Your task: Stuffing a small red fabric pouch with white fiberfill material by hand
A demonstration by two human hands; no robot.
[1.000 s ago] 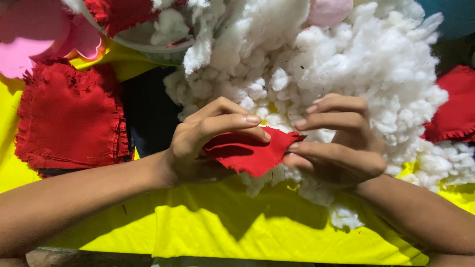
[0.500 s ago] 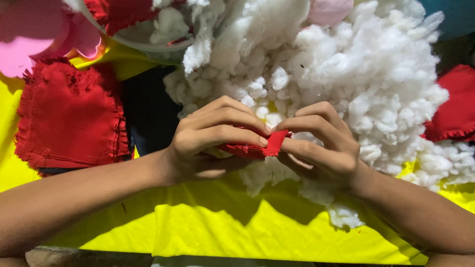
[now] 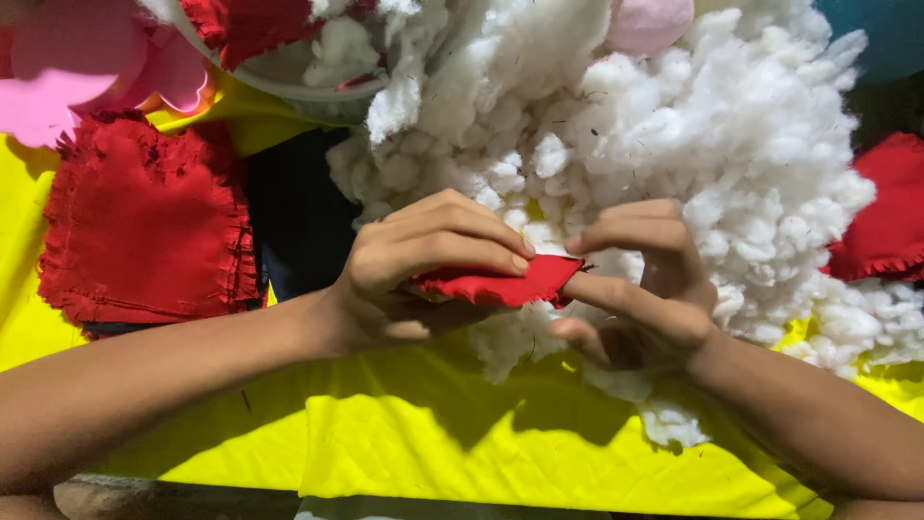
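A small red fabric piece (image 3: 491,285) is pinched between both hands in the middle of the view. My left hand (image 3: 414,265) grips its left part with curled fingers. My right hand (image 3: 640,284) holds its right end, the forefinger stretched along the cloth's edge. Right behind the hands rises a big heap of white stuffing (image 3: 654,154). All of this lies over a yellow cloth (image 3: 404,433).
A frayed red fabric square (image 3: 144,226) lies at the left. Another red piece (image 3: 885,217) sits at the right edge. Pink cut-out shapes (image 3: 87,67) are at the top left, a bowl (image 3: 308,91) with red cloth and stuffing behind, and a pink ball (image 3: 650,21) on the heap.
The red piece was spread open a second ago, then bunched small between the fingers. Now it is stretched flat and narrow between both hands, and my right forefinger has extended.
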